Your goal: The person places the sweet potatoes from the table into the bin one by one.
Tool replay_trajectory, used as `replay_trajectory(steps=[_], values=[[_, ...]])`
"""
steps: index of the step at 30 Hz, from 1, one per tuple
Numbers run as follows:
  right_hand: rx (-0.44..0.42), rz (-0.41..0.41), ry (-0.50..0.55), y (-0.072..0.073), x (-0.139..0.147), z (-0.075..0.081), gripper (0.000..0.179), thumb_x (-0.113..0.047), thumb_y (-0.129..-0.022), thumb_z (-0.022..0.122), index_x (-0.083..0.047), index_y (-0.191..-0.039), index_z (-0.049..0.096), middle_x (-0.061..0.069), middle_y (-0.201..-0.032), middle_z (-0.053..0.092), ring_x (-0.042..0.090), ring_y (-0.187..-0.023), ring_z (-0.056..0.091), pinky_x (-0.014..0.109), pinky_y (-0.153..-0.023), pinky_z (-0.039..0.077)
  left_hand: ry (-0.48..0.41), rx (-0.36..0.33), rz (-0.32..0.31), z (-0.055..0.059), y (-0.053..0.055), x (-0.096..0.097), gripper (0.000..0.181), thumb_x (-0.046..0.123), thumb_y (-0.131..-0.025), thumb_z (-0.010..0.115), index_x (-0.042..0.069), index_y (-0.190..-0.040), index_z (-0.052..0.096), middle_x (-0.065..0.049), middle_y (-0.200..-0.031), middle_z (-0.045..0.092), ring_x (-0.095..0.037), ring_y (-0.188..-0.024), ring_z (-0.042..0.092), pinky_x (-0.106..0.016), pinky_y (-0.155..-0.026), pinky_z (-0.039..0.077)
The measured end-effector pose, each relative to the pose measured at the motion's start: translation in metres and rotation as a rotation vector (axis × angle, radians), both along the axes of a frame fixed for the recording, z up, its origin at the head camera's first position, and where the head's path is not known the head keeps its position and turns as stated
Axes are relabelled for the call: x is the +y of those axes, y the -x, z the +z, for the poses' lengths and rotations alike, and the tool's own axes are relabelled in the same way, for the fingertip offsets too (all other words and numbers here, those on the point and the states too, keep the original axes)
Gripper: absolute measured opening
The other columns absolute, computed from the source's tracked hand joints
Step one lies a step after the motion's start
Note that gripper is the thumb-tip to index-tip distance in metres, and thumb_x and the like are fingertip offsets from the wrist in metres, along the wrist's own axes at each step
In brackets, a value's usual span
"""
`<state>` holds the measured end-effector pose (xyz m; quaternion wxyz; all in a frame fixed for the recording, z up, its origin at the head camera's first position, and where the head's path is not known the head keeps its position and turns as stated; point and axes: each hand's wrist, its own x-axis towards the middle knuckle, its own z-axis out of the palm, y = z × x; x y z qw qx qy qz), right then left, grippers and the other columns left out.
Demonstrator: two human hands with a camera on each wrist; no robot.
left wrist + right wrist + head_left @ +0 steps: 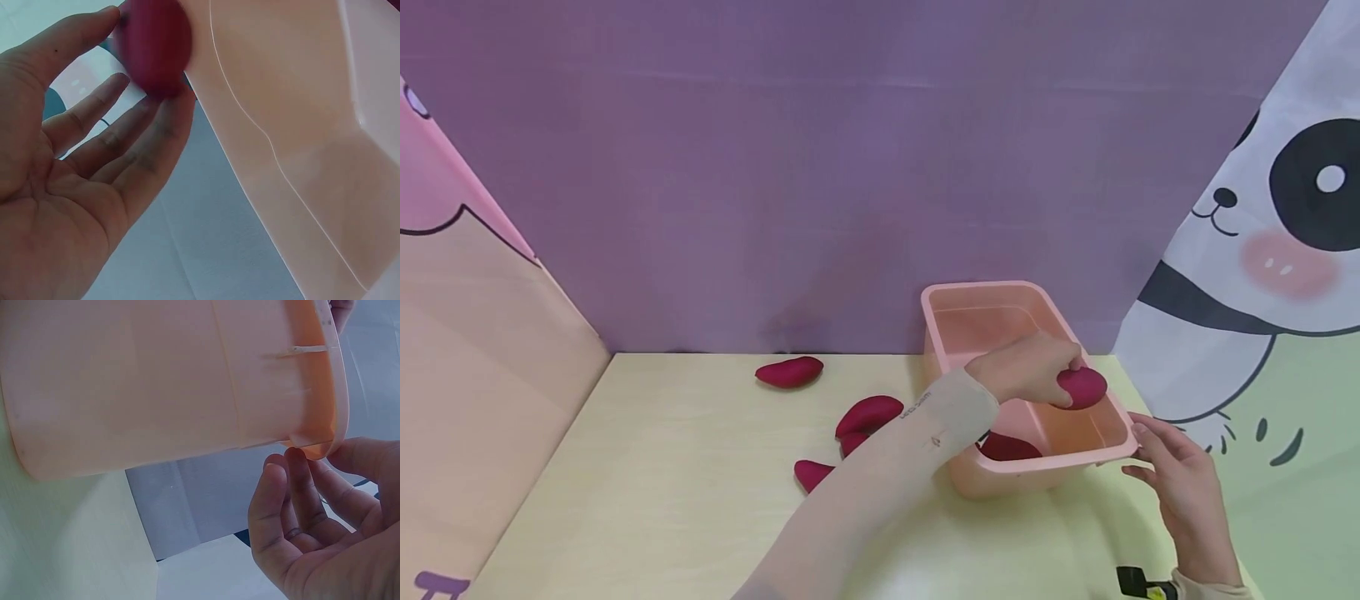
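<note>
My left hand (1028,367) reaches over a pink plastic bin (1022,479) and pinches a red-skinned sweet potato (1084,388) between thumb and fingertips. In the left wrist view that sweet potato (156,47) looks blurred, close to the bin's side wall (250,144). Another sweet potato (1009,447) lies inside the bin at its near end, partly hidden by the rim. At the bin's near right corner, my right hand (1183,479) grips the rim. The right wrist view shows its thumb and fingertips on the rim (340,394), the other fingers curling below.
Several more sweet potatoes lie on the pale table (647,467) left of the bin: one at the back (790,372), a pair further right (868,414), and one (812,474) partly covered by my left forearm. A purple backdrop (760,183) rises behind the table.
</note>
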<state>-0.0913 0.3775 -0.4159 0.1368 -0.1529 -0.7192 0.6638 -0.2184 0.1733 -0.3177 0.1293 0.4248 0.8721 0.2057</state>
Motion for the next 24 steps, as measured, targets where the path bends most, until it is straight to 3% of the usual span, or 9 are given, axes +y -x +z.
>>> replay_trajectory(steps=[5,10,13,17,24], values=[[0.01,0.002,0.008,0.0,0.0,-0.001,0.022,-0.023,-0.098,0.067,-0.014,-0.117,0.073,-0.01,-0.096,0.07,0.011,-0.078,0.066,0.028,-0.062,0.057,0.011,-0.049,0.037,0.001,0.0,0.001,0.046,0.023,-0.09,0.077,0.022,-0.133,0.06,0.011,-0.116,0.063,-0.004,-0.079,0.058,-0.014,-0.066,0.047],[0.028,0.008,0.007,0.0,-0.001,-0.002,0.023,-0.022,-0.098,0.067,-0.012,-0.118,0.072,-0.009,-0.097,0.07,0.012,-0.078,0.066,0.028,-0.061,0.057,-0.004,-0.056,0.034,0.002,0.002,-0.001,0.045,0.023,-0.093,0.073,0.022,-0.135,0.058,0.012,-0.107,0.063,-0.006,-0.075,0.057,-0.017,-0.066,0.047],[0.032,0.009,0.003,0.001,-0.001,-0.002,0.023,-0.022,-0.098,0.067,-0.012,-0.118,0.072,-0.009,-0.097,0.07,0.012,-0.078,0.066,0.028,-0.061,0.057,-0.027,-0.062,0.034,0.003,0.004,-0.007,0.044,0.026,-0.093,0.074,0.023,-0.134,0.059,0.013,-0.107,0.063,-0.003,-0.084,0.057,-0.016,-0.071,0.047],[0.045,0.018,0.011,0.0,-0.002,-0.002,0.022,-0.021,-0.098,0.067,-0.012,-0.117,0.073,-0.009,-0.097,0.07,0.011,-0.078,0.066,0.028,-0.061,0.057,-0.09,-0.069,0.032,0.006,0.007,-0.025,0.041,0.028,-0.092,0.074,0.023,-0.131,0.062,0.014,-0.115,0.063,-0.001,-0.099,0.057,-0.016,-0.08,0.047],[0.071,0.028,0.023,-0.001,-0.001,-0.002,0.019,-0.018,-0.098,0.067,-0.012,-0.115,0.074,-0.007,-0.095,0.071,0.011,-0.077,0.067,0.028,-0.06,0.057,-0.254,-0.027,-0.03,0.002,0.014,-0.079,0.036,0.021,-0.093,0.071,0.014,-0.128,0.062,0.008,-0.121,0.062,-0.006,-0.11,0.057,-0.017,-0.088,0.046]])
